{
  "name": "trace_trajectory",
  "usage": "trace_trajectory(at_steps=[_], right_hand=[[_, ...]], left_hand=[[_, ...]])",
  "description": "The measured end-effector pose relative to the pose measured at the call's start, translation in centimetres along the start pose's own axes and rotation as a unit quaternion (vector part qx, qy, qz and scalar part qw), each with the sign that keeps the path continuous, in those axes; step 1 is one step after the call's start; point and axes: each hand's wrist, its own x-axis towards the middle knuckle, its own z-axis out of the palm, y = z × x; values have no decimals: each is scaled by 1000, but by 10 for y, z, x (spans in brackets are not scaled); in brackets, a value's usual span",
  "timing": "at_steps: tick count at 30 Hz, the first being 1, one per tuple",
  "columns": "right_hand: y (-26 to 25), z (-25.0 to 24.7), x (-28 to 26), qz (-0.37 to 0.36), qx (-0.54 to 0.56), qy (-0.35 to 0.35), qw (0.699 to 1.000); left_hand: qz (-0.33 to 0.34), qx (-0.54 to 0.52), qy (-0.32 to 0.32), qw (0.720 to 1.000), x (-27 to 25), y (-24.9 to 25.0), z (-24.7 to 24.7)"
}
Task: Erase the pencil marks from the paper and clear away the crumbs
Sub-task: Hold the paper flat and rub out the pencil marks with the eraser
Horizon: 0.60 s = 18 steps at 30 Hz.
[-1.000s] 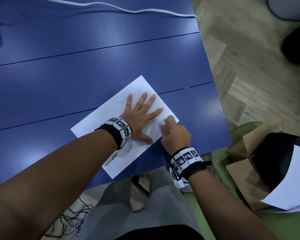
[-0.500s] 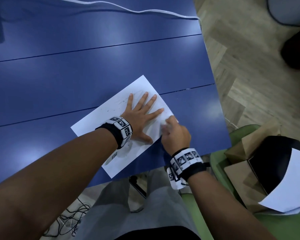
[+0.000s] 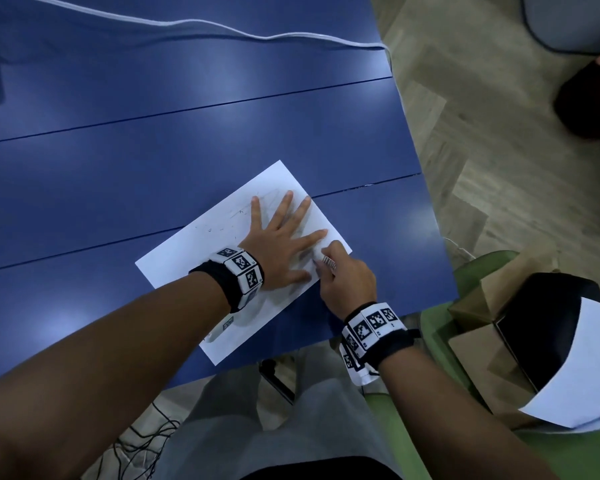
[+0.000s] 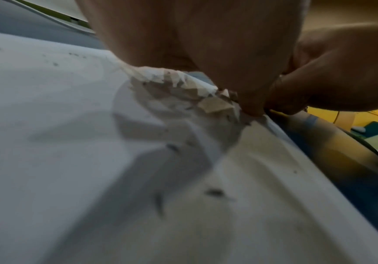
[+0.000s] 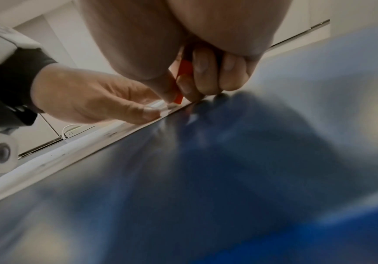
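Both hands work on the paper (image 3: 201, 261) lying on the blue table (image 3: 153, 150): left hand (image 3: 284, 247) pressed flat with fingers spread, right hand (image 3: 347, 275) pinching what looks like an eraser (image 5: 183, 78) at the paper's right edge.

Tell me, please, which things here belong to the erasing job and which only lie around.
For the job: paper, eraser in the right hand, left hand pressing the paper, crumbs.

Lying about: white cable, brown bags, loose sheet.

One paper (image 3: 194, 268), one eraser (image 3: 328, 262), two hands, crumbs uncountable, blurred.
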Motion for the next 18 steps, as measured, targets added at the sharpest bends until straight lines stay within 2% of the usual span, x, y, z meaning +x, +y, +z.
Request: trace_trajectory(at_steps=[5, 10, 15, 18], right_hand=[[0, 1, 2, 26, -5, 2, 1000], [-5, 3, 2, 81, 40, 53, 995], [-15, 11, -6, -15, 7, 11, 1000], [-6, 3, 7, 21, -20, 4, 1000]], left_hand=[[15, -12, 3, 1000, 5, 3, 4], [9, 1, -4, 1000, 5, 3, 7], [13, -14, -10, 1000, 6, 4, 4], [7, -18, -2, 1000, 6, 3, 6]])
